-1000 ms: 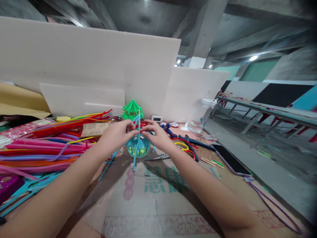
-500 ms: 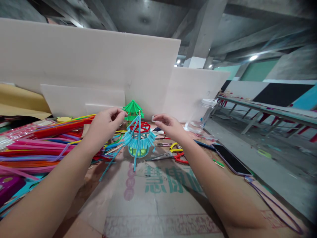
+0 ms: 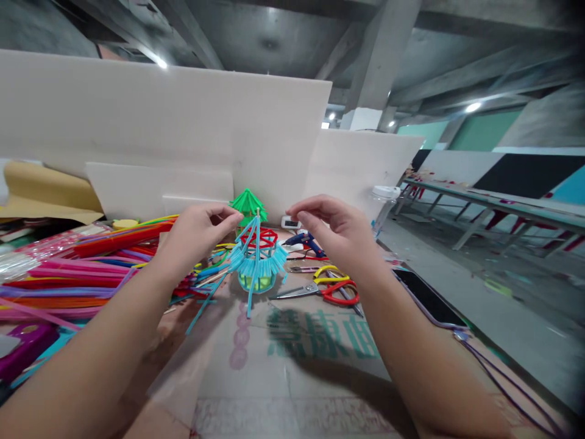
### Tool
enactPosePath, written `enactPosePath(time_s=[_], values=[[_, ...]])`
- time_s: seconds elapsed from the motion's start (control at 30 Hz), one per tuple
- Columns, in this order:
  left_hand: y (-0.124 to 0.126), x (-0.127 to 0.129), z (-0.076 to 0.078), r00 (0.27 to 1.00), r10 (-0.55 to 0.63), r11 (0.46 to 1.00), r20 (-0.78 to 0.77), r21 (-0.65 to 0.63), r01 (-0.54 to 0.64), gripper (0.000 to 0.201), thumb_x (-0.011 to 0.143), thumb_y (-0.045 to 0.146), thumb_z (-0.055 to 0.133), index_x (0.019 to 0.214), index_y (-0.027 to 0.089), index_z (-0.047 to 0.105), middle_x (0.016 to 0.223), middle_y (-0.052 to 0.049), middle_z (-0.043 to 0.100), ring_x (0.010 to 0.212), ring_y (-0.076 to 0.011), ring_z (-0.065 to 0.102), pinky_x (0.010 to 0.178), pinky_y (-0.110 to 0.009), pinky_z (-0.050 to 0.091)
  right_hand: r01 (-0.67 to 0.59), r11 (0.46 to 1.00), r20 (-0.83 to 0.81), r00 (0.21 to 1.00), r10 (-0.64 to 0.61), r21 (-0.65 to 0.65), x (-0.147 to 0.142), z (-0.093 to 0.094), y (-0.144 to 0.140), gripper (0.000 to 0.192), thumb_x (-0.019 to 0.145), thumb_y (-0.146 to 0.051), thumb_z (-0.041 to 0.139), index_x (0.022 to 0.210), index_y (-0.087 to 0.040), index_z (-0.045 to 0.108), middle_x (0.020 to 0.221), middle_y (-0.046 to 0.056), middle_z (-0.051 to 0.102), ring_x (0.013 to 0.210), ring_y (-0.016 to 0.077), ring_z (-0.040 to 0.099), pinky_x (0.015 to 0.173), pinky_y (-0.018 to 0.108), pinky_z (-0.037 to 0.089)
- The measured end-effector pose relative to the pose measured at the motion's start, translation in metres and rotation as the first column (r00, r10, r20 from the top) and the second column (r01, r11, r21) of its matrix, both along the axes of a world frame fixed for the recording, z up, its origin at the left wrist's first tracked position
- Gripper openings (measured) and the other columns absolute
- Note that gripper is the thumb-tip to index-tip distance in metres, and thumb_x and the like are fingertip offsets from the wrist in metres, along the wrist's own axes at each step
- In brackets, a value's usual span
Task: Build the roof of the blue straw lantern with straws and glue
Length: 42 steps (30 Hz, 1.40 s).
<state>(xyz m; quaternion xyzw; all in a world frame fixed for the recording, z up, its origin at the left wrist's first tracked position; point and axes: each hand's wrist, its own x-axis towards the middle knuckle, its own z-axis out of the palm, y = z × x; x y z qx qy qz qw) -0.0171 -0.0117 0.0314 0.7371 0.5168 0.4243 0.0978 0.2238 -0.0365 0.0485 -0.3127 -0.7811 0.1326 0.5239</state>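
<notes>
A small pavilion-like model of light-blue pipe cleaners, with a red ring frame near its top and a yellow-green base, stands upright on the cardboard. Long blue strips slant down from its peak. My left hand is just left of the peak, thumb and finger pressed together; whatever may be between them is too small to make out. To the right of the model, apart from it, my right hand hovers with thumb and fingers slightly parted and nothing visible in them. A green tiered roof model stands behind.
Bundles of colored pipe cleaners fill the left side. Scissors with red and yellow handles, a blue glue gun and a small white device lie right of the model. Further right are a phone and a plastic cup.
My right hand has moved right and a little up, away from the model, uncovering the glue gun and white device. My left hand has shifted slightly right toward the peak. The view has tilted a little.
</notes>
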Motion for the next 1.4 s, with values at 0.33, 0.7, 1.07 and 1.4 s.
enactPosePath(time_s=[0.33, 0.7, 1.07, 1.4], values=[[-0.016, -0.013, -0.031, 0.993, 0.102, 0.995, -0.061, 0.009, -0.101, 0.032, 0.087, 0.049, 0.043, 0.079, 0.021, 0.056, 0.066, 0.0, 0.06, 0.064, -0.0166, 0.054, 0.059, -0.025, 0.039, -0.09, 0.985, 0.015, 0.996, 0.089, 0.147, -0.018, 0.032, -0.005, 0.013, 0.087, -0.023, 0.058, 0.092, -0.018, 0.069, 0.087, 0.0, 0.069, 0.083, 0.0129, 0.066, 0.078, 0.028, 0.053], [-0.009, -0.025, -0.049, 0.99, 0.022, 0.997, -0.137, -0.073, -0.032, 0.026, 0.081, 0.041, 0.051, 0.078, 0.02, 0.066, 0.08, -0.004, 0.07, 0.076, -0.0207, 0.062, 0.071, -0.029, 0.043, -0.13, 0.974, 0.161, 0.982, 0.1, 0.188, -0.049, 0.052, -0.01, 0.026, 0.093, -0.028, 0.047, 0.098, -0.015, 0.068, 0.086, -0.002, 0.066, 0.086, 0.0097, 0.064, 0.079, 0.024, 0.05], [-0.016, -0.029, -0.059, 0.984, 0.098, 0.993, -0.151, -0.056, -0.108, 0.047, 0.088, 0.047, 0.039, 0.057, 0.018, 0.059, 0.059, -0.003, 0.059, 0.066, -0.0197, 0.057, 0.063, -0.028, 0.04, 0.018, 0.997, 0.505, 0.863, 0.02, -0.07, 0.01, -0.011, -0.009, 0.021, 0.092, -0.028, 0.05, 0.1, -0.018, 0.067, 0.094, 0.004, 0.071, 0.08, 0.0141, 0.063, 0.07, 0.025, 0.045], [-0.001, -0.025, -0.085, 0.996, 0.074, 0.996, -0.051, -0.042, -0.077, 0.033, 0.085, 0.034, 0.048, 0.111, 0.019, 0.06, 0.093, -0.005, 0.067, 0.082, -0.0213, 0.062, 0.073, -0.03, 0.045, 0.229, 0.933, 0.811, 0.577, 0.1, -0.278, 0.112, -0.098, 0.029, 0.047, 0.077, -0.011, 0.055, 0.122, -0.023, 0.061, 0.127, 0.008, 0.062, 0.111, 0.0245, 0.06, 0.09, 0.032, 0.046]])
